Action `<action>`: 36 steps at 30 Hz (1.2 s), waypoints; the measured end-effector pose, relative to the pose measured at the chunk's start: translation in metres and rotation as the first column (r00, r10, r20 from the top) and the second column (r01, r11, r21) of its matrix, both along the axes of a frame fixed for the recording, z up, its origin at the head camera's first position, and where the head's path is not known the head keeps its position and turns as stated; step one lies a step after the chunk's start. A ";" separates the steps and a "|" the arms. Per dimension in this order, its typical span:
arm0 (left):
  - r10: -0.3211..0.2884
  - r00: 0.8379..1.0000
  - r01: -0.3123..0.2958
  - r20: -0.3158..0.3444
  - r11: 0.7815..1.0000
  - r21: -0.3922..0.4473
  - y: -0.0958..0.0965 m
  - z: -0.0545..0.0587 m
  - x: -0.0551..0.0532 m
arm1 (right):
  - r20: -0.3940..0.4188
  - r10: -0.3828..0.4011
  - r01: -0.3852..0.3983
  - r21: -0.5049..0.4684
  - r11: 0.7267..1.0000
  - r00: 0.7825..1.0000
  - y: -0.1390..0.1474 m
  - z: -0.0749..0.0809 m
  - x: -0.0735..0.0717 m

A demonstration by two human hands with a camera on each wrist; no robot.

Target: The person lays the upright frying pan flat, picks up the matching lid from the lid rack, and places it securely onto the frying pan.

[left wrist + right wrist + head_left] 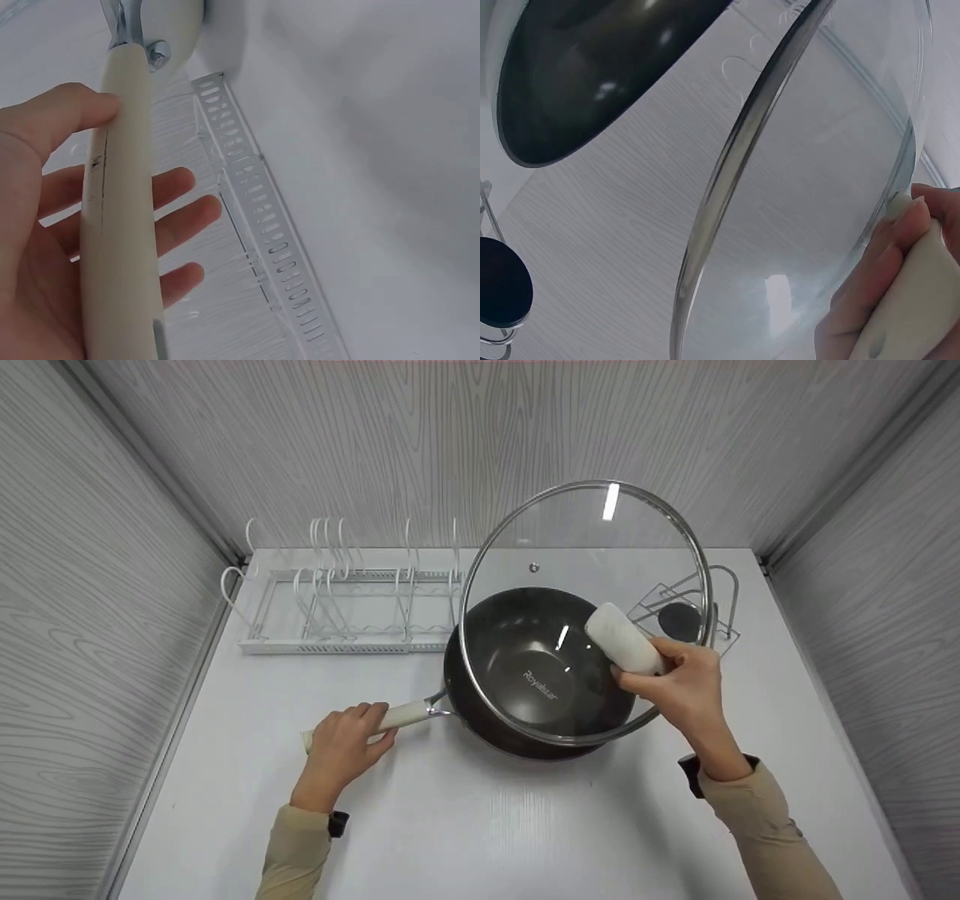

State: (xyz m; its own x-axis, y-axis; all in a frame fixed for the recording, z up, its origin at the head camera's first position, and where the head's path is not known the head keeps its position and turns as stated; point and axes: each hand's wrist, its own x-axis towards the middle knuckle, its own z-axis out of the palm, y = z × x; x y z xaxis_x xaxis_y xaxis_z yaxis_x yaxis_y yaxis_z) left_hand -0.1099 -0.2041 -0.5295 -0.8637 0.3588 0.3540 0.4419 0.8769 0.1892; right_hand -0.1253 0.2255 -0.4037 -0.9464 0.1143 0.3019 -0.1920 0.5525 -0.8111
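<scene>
A dark, deep pan with "Royalstar" on its inner base stands on the white tabletop. My left hand holds its long cream handle; in the left wrist view the thumb lies on one side and the fingers reach behind it. A round glass lid with a metal rim is tilted above the pan, overlapping it in the head view. By its cream grip, my right hand holds the lid, fingers curled round the grip in the right wrist view.
A white wire dish rack with several upright hoops stands at the back left. Behind the lid, at the right, is a small wire stand with a black disc. Wood-grain panels enclose the table on three sides.
</scene>
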 end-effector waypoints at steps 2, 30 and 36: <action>-0.009 1.000 0.009 0.004 1.000 -0.001 -0.002 -0.002 0.000 | 0.046 0.015 -0.016 0.014 1.000 0.999 0.000 0.000 -0.003; -0.062 0.996 0.063 -0.062 0.998 0.016 -0.008 -0.006 -0.010 | 0.501 0.269 -0.266 -0.080 0.961 0.822 -0.013 -0.031 -0.056; -0.063 0.996 0.064 -0.056 0.998 0.013 -0.008 -0.005 -0.011 | 0.543 0.265 -0.276 -0.064 0.959 0.797 -0.018 -0.041 -0.060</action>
